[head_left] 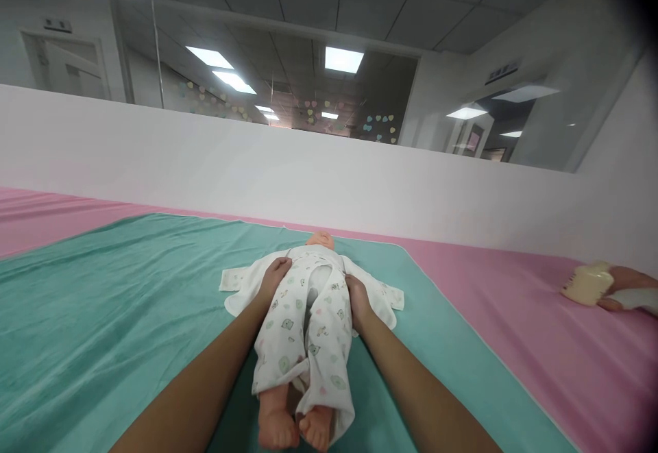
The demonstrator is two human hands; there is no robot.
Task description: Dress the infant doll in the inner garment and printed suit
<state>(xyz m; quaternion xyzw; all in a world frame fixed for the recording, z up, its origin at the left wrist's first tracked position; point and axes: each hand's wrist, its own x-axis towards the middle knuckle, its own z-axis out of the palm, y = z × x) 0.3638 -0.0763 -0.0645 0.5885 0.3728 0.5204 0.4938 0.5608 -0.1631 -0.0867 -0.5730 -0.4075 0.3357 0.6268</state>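
A baby doll lies on its back with its bare feet towards me and its head at the far end. It wears white printed baby pants, with an open split at the crotch. Under it a white baby top is spread, both sleeves stretched out sideways. My left hand is closed at the left side of the pants' waist, its thumb on top. On the opposite side my right hand grips the waist, its fingertips partly hidden by the cloth.
A green sheet lies beneath the doll, over a pink cover. At the far right are a cream-coloured item and a partly visible skin-toned shape, unclear in kind. A white low wall with glass panels above stands behind.
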